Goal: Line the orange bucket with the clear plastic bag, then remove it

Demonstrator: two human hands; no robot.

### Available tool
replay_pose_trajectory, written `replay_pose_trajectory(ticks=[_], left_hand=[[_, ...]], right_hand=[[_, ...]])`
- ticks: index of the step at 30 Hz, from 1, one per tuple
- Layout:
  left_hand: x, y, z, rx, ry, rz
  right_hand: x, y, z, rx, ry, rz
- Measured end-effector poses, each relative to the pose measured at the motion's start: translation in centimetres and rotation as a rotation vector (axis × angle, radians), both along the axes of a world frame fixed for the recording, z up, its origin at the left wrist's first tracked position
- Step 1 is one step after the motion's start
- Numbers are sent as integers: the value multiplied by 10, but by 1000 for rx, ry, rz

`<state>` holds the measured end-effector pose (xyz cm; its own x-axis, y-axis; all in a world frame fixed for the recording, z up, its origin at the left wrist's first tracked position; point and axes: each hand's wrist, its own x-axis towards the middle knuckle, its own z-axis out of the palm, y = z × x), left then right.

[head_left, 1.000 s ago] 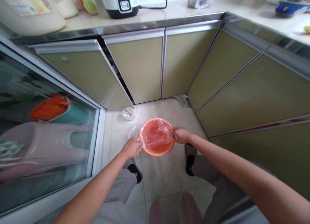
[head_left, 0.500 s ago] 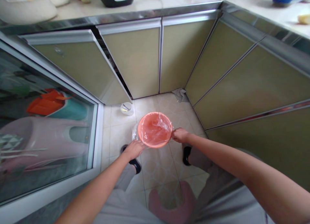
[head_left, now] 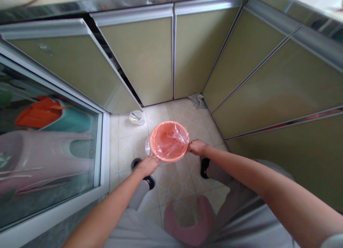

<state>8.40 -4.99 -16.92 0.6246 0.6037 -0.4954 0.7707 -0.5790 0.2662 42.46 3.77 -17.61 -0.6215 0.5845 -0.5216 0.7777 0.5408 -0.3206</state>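
Note:
A round orange plastic bin [head_left: 165, 140] is between my two hands, seen from above. Clear plastic bag [head_left: 175, 137] material lines its inside, and some of it hangs loose over the outer left side. At the near left rim, my left hand [head_left: 149, 165] grips the bin's edge with its fingertips partly hidden. My right hand [head_left: 197, 147] is closed on the right edge, with bag and rim together under the fingers. From this angle I cannot tell whether the bin's base touches the floor.
A small clear plastic container [head_left: 137, 118] sits on the tiled floor beyond the bin. A grey cloth [head_left: 197, 100] lies in the cabinet corner. One cabinet door [head_left: 66, 69] stands ajar at left, near a glass door [head_left: 53, 148]. A pink stool [head_left: 189, 223] is beneath me.
The view has tilted downward, so less of the counter shows. Both hands keep their places at the bin's rim, and the bin appears nearly unmoved.

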Motion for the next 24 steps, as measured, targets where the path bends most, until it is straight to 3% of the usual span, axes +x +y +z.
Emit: replay_pose_trajectory(ticks=[8,13,17,21,24], left_hand=[[-8,-2,-1,26,-11,36],[-7,15,22,206,-204,173],[12,41,26,281,-144,137],[27,61,6,219,-4,103],[26,68,-12,131,147,147]], right_hand=[[4,0,-1,29,-5,-4],[1,14,27,175,61,-7],[-28,23,41,306,145,106],[-59,32,21,340,127,325],[-67,40,-2,298,88,303]])
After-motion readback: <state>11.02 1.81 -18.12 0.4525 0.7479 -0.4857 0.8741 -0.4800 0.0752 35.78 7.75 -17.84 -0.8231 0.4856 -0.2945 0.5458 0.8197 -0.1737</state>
